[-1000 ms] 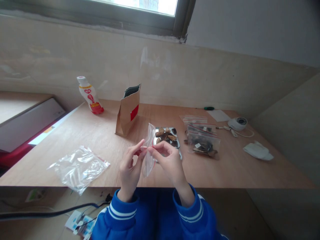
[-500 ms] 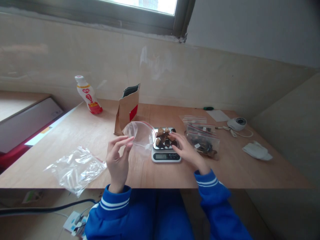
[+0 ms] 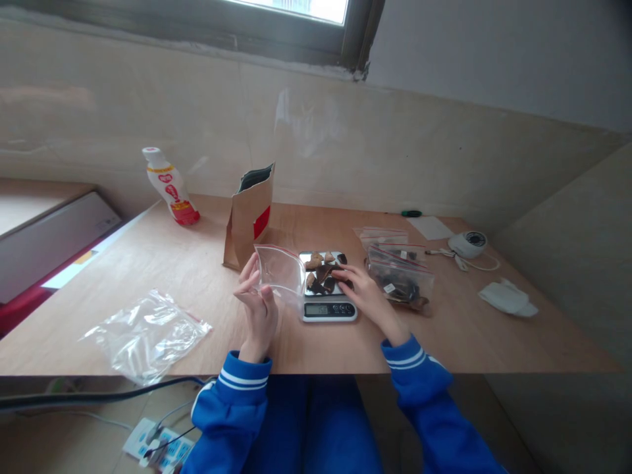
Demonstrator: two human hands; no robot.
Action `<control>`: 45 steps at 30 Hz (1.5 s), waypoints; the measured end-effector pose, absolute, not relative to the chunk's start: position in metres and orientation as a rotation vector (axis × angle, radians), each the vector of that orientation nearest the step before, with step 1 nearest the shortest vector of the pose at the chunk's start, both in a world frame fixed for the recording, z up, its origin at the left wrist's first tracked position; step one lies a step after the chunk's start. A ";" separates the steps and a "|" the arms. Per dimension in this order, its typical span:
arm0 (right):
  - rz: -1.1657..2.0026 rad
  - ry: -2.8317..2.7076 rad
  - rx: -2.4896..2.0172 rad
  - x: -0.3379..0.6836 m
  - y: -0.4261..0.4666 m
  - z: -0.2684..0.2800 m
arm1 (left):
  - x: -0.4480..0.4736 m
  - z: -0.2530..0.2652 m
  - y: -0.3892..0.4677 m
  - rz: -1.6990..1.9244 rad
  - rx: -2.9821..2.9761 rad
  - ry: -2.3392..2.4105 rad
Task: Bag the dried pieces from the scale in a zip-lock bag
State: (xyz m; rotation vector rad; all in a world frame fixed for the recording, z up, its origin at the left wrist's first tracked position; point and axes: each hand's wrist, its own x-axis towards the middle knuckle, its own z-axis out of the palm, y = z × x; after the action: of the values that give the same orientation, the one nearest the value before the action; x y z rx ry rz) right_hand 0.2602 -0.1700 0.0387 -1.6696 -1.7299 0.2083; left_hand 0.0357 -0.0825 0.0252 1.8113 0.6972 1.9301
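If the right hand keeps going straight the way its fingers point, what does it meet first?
The right hand points up-left over the small digital scale; it would likely first meet the dark brown dried pieces on its pan, which the fingertips seem to touch already.

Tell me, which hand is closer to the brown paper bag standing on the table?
Left. The left hand holds a clear zip bag just in front of the brown paper bag; the right hand reaches onto the scale, farther to the bag's right.

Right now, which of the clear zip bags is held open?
The empty zip bag in the left hand, mouth open beside the scale. The filled bags and the crumpled bags lie on the table.
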 end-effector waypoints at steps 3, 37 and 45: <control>0.191 -1.744 -1.674 0.260 -0.168 0.037 | 0.041 0.026 -0.081 1.965 1.856 0.656; 0.524 -1.566 -1.463 0.173 -0.138 0.156 | 0.053 0.020 -0.082 2.020 1.798 0.611; -0.033 -1.242 -1.945 0.179 -0.148 0.061 | 0.054 0.017 -0.080 2.086 1.736 0.692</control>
State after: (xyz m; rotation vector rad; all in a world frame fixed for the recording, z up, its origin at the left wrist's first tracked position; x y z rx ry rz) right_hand 0.1794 -0.1479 0.0610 -1.9449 -1.2415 -0.0330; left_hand 0.0538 -0.0797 0.0174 1.7358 0.6918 2.0863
